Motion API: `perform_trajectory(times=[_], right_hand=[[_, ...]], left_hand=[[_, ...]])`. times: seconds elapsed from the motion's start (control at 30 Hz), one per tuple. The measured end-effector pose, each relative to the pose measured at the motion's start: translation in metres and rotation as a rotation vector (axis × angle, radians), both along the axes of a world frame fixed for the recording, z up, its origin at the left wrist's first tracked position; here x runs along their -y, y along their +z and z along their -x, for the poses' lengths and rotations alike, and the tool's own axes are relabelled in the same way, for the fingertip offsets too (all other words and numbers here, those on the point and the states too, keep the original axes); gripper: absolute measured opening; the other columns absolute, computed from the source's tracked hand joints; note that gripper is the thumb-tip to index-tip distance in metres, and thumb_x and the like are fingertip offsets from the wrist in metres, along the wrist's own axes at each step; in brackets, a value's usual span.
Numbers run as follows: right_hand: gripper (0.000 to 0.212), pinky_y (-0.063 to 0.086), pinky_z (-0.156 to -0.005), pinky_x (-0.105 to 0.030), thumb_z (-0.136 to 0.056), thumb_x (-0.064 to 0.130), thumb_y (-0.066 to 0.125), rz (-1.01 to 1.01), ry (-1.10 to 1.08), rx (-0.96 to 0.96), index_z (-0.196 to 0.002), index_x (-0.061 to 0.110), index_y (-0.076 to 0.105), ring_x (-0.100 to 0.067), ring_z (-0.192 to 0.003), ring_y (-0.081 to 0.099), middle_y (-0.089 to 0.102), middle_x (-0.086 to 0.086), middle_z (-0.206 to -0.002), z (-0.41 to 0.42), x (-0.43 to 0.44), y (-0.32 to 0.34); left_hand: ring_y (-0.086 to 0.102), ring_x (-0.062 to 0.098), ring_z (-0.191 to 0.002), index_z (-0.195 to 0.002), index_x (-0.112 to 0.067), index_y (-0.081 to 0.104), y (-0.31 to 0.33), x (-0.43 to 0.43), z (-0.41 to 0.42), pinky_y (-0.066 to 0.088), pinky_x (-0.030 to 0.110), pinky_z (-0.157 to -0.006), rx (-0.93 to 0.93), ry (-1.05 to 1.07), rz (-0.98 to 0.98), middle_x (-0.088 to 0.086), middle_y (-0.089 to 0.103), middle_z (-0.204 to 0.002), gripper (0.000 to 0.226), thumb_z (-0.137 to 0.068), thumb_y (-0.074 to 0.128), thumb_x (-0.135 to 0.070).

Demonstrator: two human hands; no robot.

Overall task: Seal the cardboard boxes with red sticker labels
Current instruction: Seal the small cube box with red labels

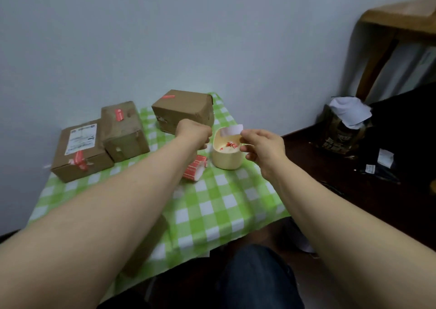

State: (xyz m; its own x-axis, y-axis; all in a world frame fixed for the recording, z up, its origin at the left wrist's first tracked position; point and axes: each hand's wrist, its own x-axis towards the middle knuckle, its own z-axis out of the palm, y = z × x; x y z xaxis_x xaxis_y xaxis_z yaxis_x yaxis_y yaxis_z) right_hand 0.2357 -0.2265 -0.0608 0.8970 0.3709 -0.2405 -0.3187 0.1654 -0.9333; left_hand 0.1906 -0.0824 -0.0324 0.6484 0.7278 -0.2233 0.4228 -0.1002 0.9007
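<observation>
The fingers (246, 134) of the right hand (264, 147) pinch one end of a small white paper strip (232, 129), thumb and forefinger pressed together on it, so that the strip sticks out to their left in the air. Right below these fingers stands a cream rounded plastic tub (226, 161) with red paper scraps (230, 144) inside. The left hand (194, 133) hovers just left of the strip with its back to the camera and its fingers (204, 141) curled inward; whether they hold anything I cannot tell. Beneath the left fingers a roll of red sticker labels (194, 168) lies on its side on the green-and-white checked cloth (212, 202) that covers the tabletop. Just beyond the left fingers sits the far brown cardboard box (186, 110), a flat red sticker label (168, 96) on its top. Farther to their left stands the middle brown cardboard box (125, 131) with a second red sticker label (119, 114) on top, and beside it the near brown cardboard box (80, 150) with a white printed shipping label (81, 138) and crumpled red sticker labels (79, 160) over its front edge. Well to the right of the right fingers a dark pack with white tissue (349, 113) stands on a dark surface
</observation>
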Motion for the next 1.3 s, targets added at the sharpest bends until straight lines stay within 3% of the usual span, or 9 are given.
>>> perform_trajectory(times=[0.33, 0.6, 0.8, 1.0, 1.1, 1.17, 1.2, 1.23, 1.3], right_hand=[[0.021, 0.039, -0.039, -0.018, -0.093, 0.024, 0.056, 0.099, 0.269, 0.053, -0.078, 0.011, 0.06, -0.009, -0.045, 0.055, 0.06, -0.003, -0.069, 0.09, -0.05, 0.009], [0.032, 0.048, -0.051, -0.025, -0.092, 0.045, 0.048, 0.284, 0.454, 0.11, -0.093, 0.014, 0.057, -0.017, -0.067, 0.058, 0.058, -0.004, -0.077, 0.142, -0.08, 0.007], [0.046, 0.056, -0.078, -0.039, -0.091, 0.057, 0.044, 0.333, 0.511, 0.042, -0.102, 0.014, 0.058, -0.024, -0.092, 0.058, 0.056, -0.005, -0.09, 0.157, -0.087, 0.009], [0.052, 0.053, -0.076, -0.042, -0.087, 0.064, 0.043, 0.304, 0.513, -0.035, -0.09, 0.013, 0.056, -0.028, -0.099, 0.056, 0.058, -0.009, -0.106, 0.157, -0.092, 0.014], [0.054, 0.053, -0.073, -0.046, -0.087, 0.067, 0.038, 0.207, 0.506, -0.154, -0.077, 0.015, 0.05, -0.029, -0.09, 0.055, 0.055, -0.008, -0.096, 0.156, -0.095, 0.016], [0.063, 0.056, -0.067, -0.048, -0.084, 0.072, 0.036, 0.16, 0.499, -0.234, -0.097, 0.013, 0.054, -0.034, -0.1, 0.054, 0.051, -0.011, -0.113, 0.158, -0.099, 0.013], [0.075, 0.056, -0.068, -0.05, -0.082, 0.075, 0.034, 0.152, 0.5, -0.276, -0.118, 0.011, 0.049, -0.038, -0.111, 0.052, 0.046, -0.015, -0.127, 0.16, -0.101, 0.011], [0.085, 0.055, -0.074, -0.053, -0.082, 0.076, 0.033, 0.148, 0.5, -0.317, -0.135, 0.009, 0.038, -0.041, -0.118, 0.048, 0.04, -0.019, -0.136, 0.164, -0.103, 0.01], [0.09, 0.05, -0.086, -0.059, -0.083, 0.075, 0.031, 0.146, 0.498, -0.36, -0.144, 0.009, 0.025, -0.043, -0.125, 0.043, 0.035, -0.021, -0.142, 0.173, -0.104, 0.009]], left_hand=[[0.054, 0.024, -0.073, -0.103, 0.005, 0.062, 0.023, -0.079, 0.159, 0.046, 0.032, -0.066, -0.076, 0.179, -0.037, 0.016, 0.058, -0.087, 0.025, -0.079, 0.064, 0.0], [0.053, 0.023, -0.098, -0.112, -0.008, 0.057, 0.002, -0.094, 0.254, 0.042, 0.036, -0.078, -0.205, 0.268, 0.067, 0.008, 0.06, -0.111, 0.029, -0.086, 0.062, -0.018], [0.05, 0.026, -0.098, -0.109, -0.014, 0.051, -0.005, -0.081, 0.271, 0.042, 0.039, -0.089, -0.307, 0.13, 0.225, 0.008, 0.053, -0.102, 0.033, -0.089, 0.058, -0.039], [0.044, 0.018, -0.066, -0.074, -0.016, 0.05, 0.011, -0.082, 0.269, 0.034, 0.027, -0.065, -0.136, 0.14, 0.208, 0.004, 0.048, -0.07, 0.014, -0.084, 0.056, -0.023], [0.049, 0.018, -0.079, -0.08, -0.015, 0.054, 0.028, -0.087, 0.269, 0.031, 0.025, -0.067, 0.031, 0.072, 0.065, 0.003, 0.051, -0.079, 0.006, -0.077, 0.051, -0.01], [0.052, 0.018, -0.092, -0.103, -0.014, 0.059, 0.031, -0.084, 0.27, 0.039, 0.023, -0.073, 0.033, -0.134, -0.026, 0.003, 0.057, -0.096, 0.033, -0.07, 0.065, -0.009], [0.05, 0.02, -0.109, -0.129, -0.017, 0.047, 0.029, -0.084, 0.271, 0.043, 0.027, -0.087, -0.044, -0.254, -0.074, 0.006, 0.054, -0.117, 0.075, -0.061, 0.079, -0.018], [0.038, 0.023, -0.129, -0.149, -0.024, 0.015, 0.025, -0.084, 0.271, 0.038, 0.035, -0.103, -0.192, -0.357, -0.136, 0.005, 0.037, -0.141, 0.125, -0.049, 0.09, -0.032], [0.005, 0.029, -0.144, -0.14, -0.03, -0.033, 0.016, -0.077, 0.272, 0.017, 0.048, -0.116, -0.5, -0.422, -0.368, 0.004, -0.005, -0.157, 0.16, -0.039, 0.088, -0.057]])
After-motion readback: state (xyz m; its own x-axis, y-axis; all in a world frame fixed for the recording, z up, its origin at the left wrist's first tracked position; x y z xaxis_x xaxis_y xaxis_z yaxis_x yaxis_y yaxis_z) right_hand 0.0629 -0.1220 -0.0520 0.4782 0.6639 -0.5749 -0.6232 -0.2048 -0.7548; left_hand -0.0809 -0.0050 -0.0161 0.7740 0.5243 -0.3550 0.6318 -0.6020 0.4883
